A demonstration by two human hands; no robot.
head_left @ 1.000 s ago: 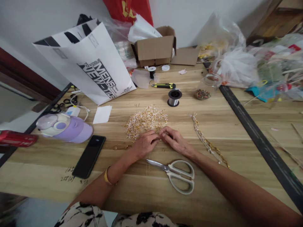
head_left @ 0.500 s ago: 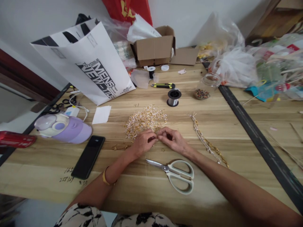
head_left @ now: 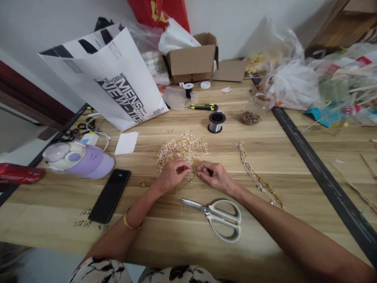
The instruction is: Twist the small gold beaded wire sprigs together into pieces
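My left hand [head_left: 172,175] and my right hand [head_left: 216,175] face each other low over the table, fingertips pinched and a small gap apart. Between them is a thin gold strand [head_left: 185,183] with tiny beads, which hangs from the fingertips and trails down to the left onto the wood. Its exact end in the fingers is too small to make out. Just behind the hands lies a loose heap of small gold and clear beads [head_left: 181,147]. White-handled scissors [head_left: 225,220] lie in front of my right hand, blades pointing left.
Gold and silver bead strands [head_left: 256,177] lie to the right. Behind the heap are a wire spool [head_left: 216,122], a yellow-black utility knife [head_left: 203,107] and a glass jar [head_left: 259,108]. At left are a phone [head_left: 109,195], a purple bottle [head_left: 85,161] and a white paper bag [head_left: 118,78].
My left hand has moved slightly left, away from my right hand, opening a gap between the fingertips. More of the gold strand shows below them. My right hand is nearly still.
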